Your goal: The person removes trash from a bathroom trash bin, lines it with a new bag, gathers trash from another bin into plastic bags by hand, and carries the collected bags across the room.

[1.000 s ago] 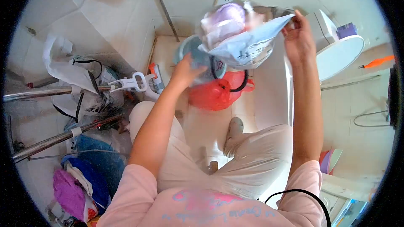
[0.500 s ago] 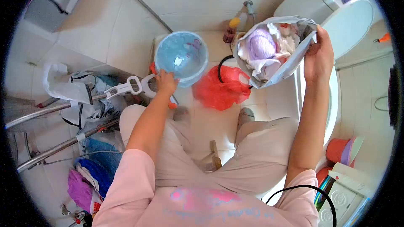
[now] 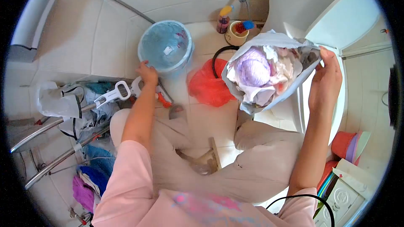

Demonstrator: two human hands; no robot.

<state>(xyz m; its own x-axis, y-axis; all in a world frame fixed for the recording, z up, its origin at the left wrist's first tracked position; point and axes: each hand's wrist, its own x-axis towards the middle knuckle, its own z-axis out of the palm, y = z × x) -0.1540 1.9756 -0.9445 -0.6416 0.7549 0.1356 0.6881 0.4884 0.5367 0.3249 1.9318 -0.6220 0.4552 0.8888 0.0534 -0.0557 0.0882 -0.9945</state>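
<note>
My right hand (image 3: pixel 328 73) grips the right edge of a grey-white plastic bag (image 3: pixel 296 88), fingers closed on its rim. The bag is tilted with its mouth towards me. Inside lie a lilac ball-shaped bundle (image 3: pixel 254 69) and crumpled white tissues (image 3: pixel 275 69). To the left, my left hand (image 3: pixel 148 75) is at the near rim of a light blue bucket (image 3: pixel 165 65), its fingers curled at the edge; the thumb side is partly hidden. The bucket stands on the floor by the wall, with a little pinkish stuff inside. A red plastic bag (image 3: pixel 208 86) lies between bucket and plastic bag.
A toilet (image 3: pixel 341 12) with raised lid stands at right. Behind are a cup (image 3: pixel 232 38) holding a brush and an orange-topped bottle (image 3: pixel 222 25). Metal rails (image 3: pixel 59 124) with hanging bags run at left. A small wooden stool (image 3: pixel 213 153) is between my legs; stacked basins (image 3: pixel 347 145) stand at right.
The plastic bag in my right hand has come down towards me, uncovering the cup with the brush. My left hand stays at the bucket's rim. The whole view has shifted.
</note>
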